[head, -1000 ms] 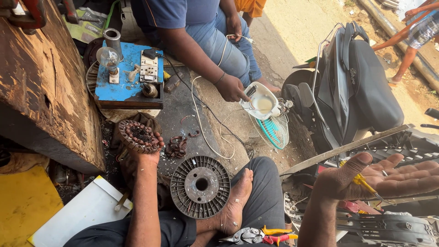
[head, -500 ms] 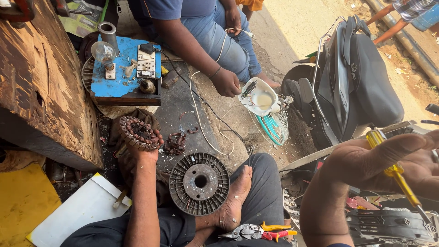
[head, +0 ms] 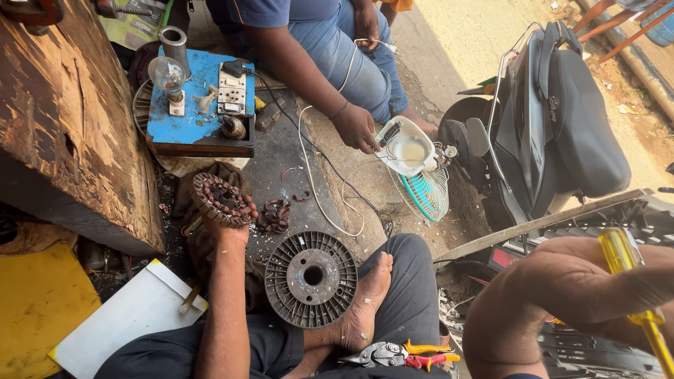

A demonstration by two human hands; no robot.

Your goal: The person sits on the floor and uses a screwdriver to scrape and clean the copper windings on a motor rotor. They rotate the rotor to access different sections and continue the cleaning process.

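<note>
My left hand is raised over the ground at the left and grips a round motor stator with copper windings. At the lower right, close to the camera, my right hand is closed around a yellow-handled screwdriver whose handle sticks up out of the fist. A grey ribbed motor disc with a centre hole lies between my arms, against my bare foot. Loose scraps of copper winding lie on the ground just right of the stator.
Opposite me a seated person's hand holds a white fan part over a teal fan guard. A blue test board with bulb and socket, a wooden block, a scooter, snips and a white panel surround me.
My right hand went from an open palm with the screwdriver lying in it to a closed fist gripping it. My left hand kept hold of the stator.
</note>
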